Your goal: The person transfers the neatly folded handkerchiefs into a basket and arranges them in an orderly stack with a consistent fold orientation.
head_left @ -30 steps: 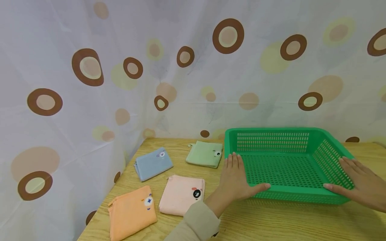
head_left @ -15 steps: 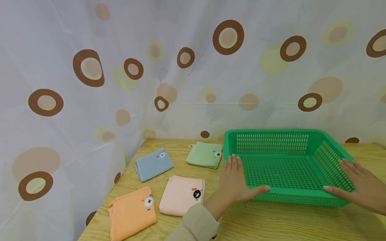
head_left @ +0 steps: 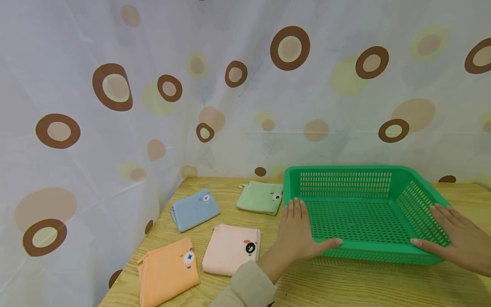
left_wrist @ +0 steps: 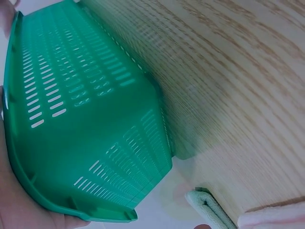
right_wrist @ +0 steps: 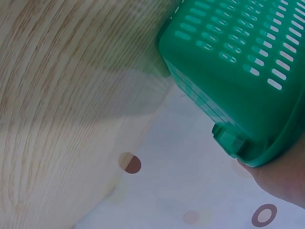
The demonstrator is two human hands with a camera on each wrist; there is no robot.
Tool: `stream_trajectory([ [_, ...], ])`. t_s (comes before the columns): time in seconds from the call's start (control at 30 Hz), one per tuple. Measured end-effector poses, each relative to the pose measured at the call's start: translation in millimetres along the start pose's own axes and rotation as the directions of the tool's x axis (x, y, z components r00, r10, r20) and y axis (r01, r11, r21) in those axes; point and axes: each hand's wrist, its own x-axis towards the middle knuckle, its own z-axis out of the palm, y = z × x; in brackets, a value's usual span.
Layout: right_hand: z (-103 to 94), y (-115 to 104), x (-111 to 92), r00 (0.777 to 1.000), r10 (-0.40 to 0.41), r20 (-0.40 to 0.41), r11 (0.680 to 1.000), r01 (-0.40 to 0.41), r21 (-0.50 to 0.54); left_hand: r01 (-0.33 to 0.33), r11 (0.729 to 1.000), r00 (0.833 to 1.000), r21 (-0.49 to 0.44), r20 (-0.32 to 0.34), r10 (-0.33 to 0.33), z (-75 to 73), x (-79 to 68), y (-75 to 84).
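Note:
In the head view a green plastic basket (head_left: 376, 246) with slotted walls stands on the wooden table at the right. My left hand (head_left: 297, 234) rests on its near left corner, fingers straight along the left rim and thumb along the front rim. At the near right corner my right hand (head_left: 460, 243) lies on the rim the same way, thumb on the front edge. No item shows inside the basket. Both wrist views show the basket's outer walls (left_wrist: 52, 148) from below, with part of each hand at the rim; the fingers there are mostly hidden.
Left of the basket lie folded cloths: green (head_left: 261, 197), blue (head_left: 195, 209), pink (head_left: 230, 251) and orange (head_left: 168, 273). The green one is close to the basket's left wall. A white curtain (head_left: 230, 38) with round spots hangs behind and left of the table (head_left: 345, 285).

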Motion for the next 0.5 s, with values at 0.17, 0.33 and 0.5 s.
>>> stream_trajectory([
  [0.17, 1.3, -0.1, -1.5, 1.0, 0.001, -0.005, 1.0, -0.001, 0.002, 0.0, 1.0, 1.0, -0.003, -0.002, 0.0, 0.2, -1.6, -0.5],
  [0.33, 2.8, -1.5, -2.9, 1.0, 0.0, -0.018, 1.0, 0.0, -0.001, 0.002, 1.0, 1.0, 0.007, -0.005, -0.002, 0.9, -2.9, -0.6],
  [0.5, 2.1, -3.3, -3.5, 1.0, 0.001, -0.012, 1.0, -0.001, -0.007, 0.007, 1.0, 1.0, 0.009, -0.004, -0.007, 1.9, -4.7, -1.2],
])
